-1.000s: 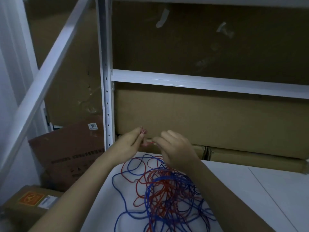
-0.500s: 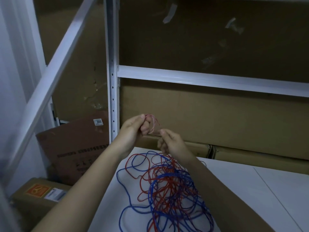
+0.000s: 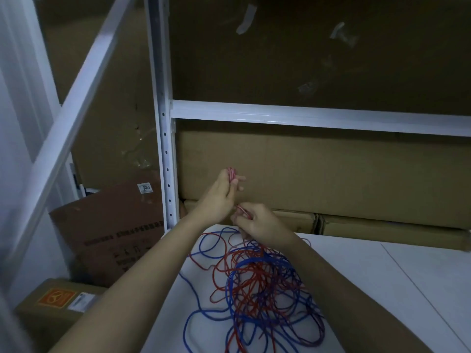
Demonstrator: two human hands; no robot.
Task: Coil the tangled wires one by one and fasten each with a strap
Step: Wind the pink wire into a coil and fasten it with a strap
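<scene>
A tangle of red and blue wires (image 3: 257, 284) lies on the white table (image 3: 369, 289) in front of me. My left hand (image 3: 221, 193) is raised above the table's far edge and pinches a few small loops of red wire (image 3: 231, 173) at its fingertips. Just below and to the right, my right hand (image 3: 257, 222) grips the same red wire (image 3: 243, 212), which runs down into the tangle. No strap is visible.
A white metal shelf post (image 3: 165, 149) and crossbar (image 3: 318, 118) stand right behind my hands, with large cardboard boxes (image 3: 318, 174) behind them. More boxes (image 3: 109, 225) lean and sit on the floor at the left.
My left hand has risen with the red loops at its fingertips. My right hand has dropped lower and now grips the red wire nearer the tangle.
</scene>
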